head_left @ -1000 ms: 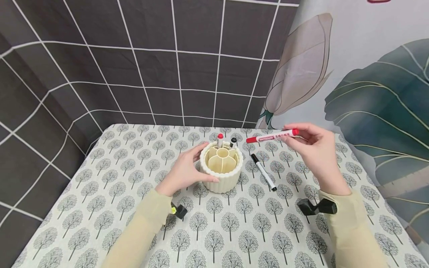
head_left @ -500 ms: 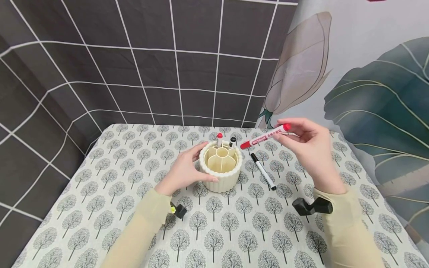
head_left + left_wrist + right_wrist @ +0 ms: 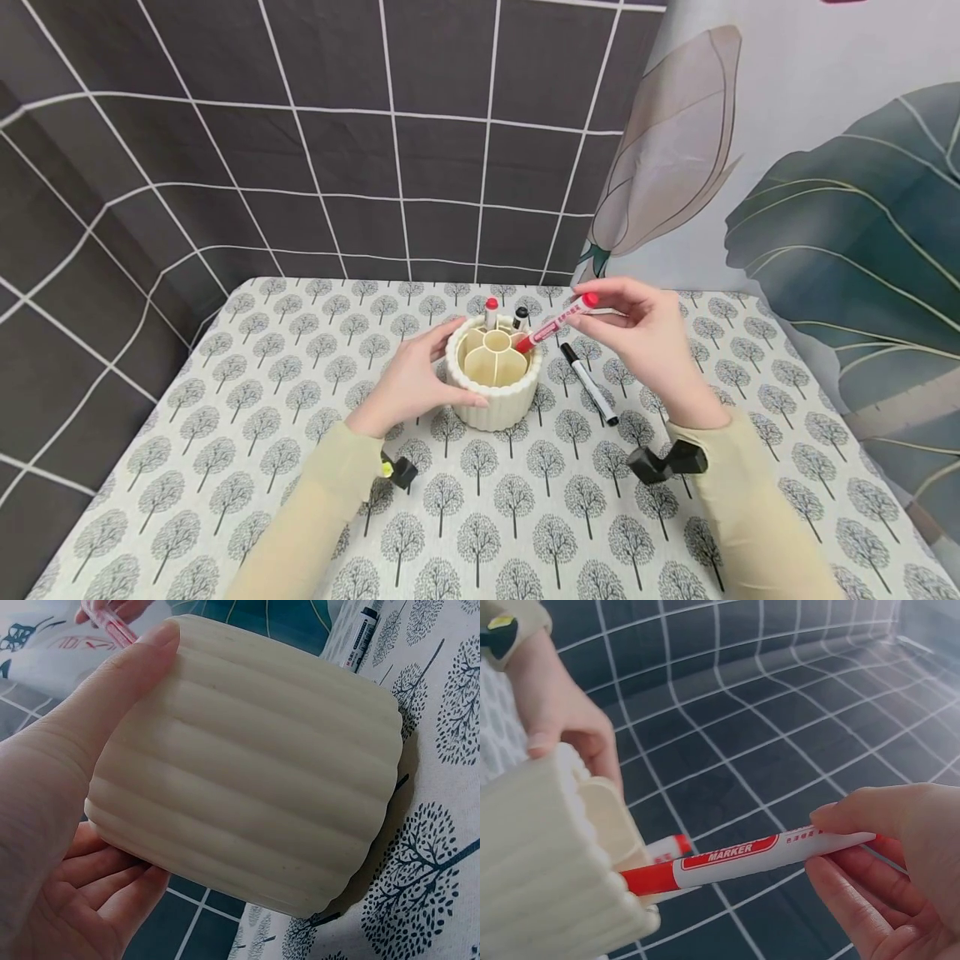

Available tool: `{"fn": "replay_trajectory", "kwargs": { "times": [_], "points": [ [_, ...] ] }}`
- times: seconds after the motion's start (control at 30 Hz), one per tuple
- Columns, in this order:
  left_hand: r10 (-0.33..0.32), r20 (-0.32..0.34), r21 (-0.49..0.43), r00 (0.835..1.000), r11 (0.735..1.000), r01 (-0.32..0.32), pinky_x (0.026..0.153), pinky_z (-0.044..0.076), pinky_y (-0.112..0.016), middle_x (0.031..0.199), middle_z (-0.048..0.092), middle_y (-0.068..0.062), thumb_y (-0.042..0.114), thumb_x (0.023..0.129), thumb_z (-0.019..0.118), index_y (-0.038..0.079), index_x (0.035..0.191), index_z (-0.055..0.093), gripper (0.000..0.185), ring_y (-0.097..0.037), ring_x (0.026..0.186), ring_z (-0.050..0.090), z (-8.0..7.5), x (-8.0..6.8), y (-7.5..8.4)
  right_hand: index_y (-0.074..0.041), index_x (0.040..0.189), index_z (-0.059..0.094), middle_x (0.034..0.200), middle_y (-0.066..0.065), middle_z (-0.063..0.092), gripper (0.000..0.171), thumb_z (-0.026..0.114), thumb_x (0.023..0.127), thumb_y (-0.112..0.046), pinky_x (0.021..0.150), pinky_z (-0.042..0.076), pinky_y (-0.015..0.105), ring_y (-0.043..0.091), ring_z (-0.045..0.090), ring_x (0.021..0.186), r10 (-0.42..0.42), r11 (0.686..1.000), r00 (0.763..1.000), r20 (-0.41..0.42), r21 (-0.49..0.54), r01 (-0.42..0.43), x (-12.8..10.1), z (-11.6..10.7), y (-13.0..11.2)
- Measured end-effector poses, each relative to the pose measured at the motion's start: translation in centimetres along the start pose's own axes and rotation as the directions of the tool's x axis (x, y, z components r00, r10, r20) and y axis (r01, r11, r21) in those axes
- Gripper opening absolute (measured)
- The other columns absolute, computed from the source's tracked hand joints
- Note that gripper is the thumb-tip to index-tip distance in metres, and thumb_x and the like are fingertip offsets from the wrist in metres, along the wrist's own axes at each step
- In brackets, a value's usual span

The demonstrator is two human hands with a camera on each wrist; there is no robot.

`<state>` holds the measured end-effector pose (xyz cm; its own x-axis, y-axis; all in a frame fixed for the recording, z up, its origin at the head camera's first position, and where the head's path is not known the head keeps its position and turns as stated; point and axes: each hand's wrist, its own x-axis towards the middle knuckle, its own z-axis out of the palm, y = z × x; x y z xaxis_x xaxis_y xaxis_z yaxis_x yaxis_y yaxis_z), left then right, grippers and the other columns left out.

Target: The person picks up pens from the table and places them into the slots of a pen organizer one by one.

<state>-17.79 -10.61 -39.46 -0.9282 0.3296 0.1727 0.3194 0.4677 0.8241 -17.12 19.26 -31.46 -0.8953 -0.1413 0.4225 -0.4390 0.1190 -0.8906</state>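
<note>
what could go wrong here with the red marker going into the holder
The red marker comes in tilted, its cap end right at the holder rim, so it might catch on the rim or a divider rather than drop in. A push there could tip the holder, though the left hand steadies it.

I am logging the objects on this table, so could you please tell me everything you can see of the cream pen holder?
The pen holder is a round, cream, plastic-looking cup with ribbed outer walls, split inside into compartments around a central tube. It stands upright on the tree-print tablecloth. The left hand grips its side. Two markers stand in its far compartments, and the red marker, held by the right hand, has its red-capped end at the right rim.
</note>
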Motion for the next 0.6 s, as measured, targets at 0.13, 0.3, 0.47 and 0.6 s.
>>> {"fn": "replay_trajectory", "kwargs": {
  "times": [0.13, 0.3, 0.47, 0.6],
  "points": [
    [0.0, -0.001, -0.005, 1.0, 1.0, 0.0, 0.11, 0.043, -0.035, 0.155, 0.045, -0.005, 0.054, 0.053, 0.098, 0.012, 0.155, 0.043, 0.123, -0.026, 0.133, 0.052, 0.0, 0.0, 0.1, 0.004, 0.113, 0.072, 0.099, 0.012, 0.073, 0.033, 0.08, 0.082, 0.009, 0.083, 0.061, 0.034, 0.021, 0.074, 0.087, 0.023, 0.999, 0.999, 0.041, -0.024, -0.022, 0.1, 0.8, 0.9],
    [0.0, 0.001, -0.01, 1.0, 1.0, 0.0, 0.11, 0.043, -0.036, 0.155, 0.045, -0.006, 0.054, 0.052, 0.097, 0.011, 0.155, 0.042, 0.124, -0.027, 0.133, 0.053, 0.0, -0.1, 0.1, 0.005, 0.112, 0.071, 0.106, 0.016, 0.071, 0.031, 0.082, 0.083, 0.004, 0.082, 0.061, 0.034, 0.02, 0.074, 0.09, 0.069, 0.996, 0.994, 0.088, -0.054, -0.065, 0.2, 1.6, 1.9],
    [-0.005, 0.004, -0.019, 1.0, 1.0, 0.005, 0.111, 0.042, -0.039, 0.155, 0.045, -0.007, 0.054, 0.053, 0.097, 0.011, 0.155, 0.042, 0.124, -0.028, 0.133, 0.052, 0.0, -0.1, 0.0, 0.003, 0.112, 0.071, 0.115, 0.02, 0.068, 0.033, 0.084, 0.083, -0.003, 0.08, 0.062, 0.033, 0.021, 0.073, 0.092, 0.129, 0.988, 0.985, 0.119, -0.097, -0.118, 0.3, 2.3, 2.8],
    [-0.006, 0.003, -0.018, 1.0, 1.0, 0.006, 0.111, 0.043, -0.039, 0.154, 0.046, -0.006, 0.055, 0.052, 0.097, 0.01, 0.155, 0.041, 0.125, -0.028, 0.133, 0.053, 0.0, -0.1, 0.0, 0.002, 0.112, 0.072, 0.112, 0.016, 0.07, 0.034, 0.086, 0.081, -0.004, 0.08, 0.062, 0.033, 0.023, 0.072, 0.094, 0.131, 0.987, 0.982, 0.136, -0.109, -0.116, 0.3, 2.6, 3.3]
  ]
}}
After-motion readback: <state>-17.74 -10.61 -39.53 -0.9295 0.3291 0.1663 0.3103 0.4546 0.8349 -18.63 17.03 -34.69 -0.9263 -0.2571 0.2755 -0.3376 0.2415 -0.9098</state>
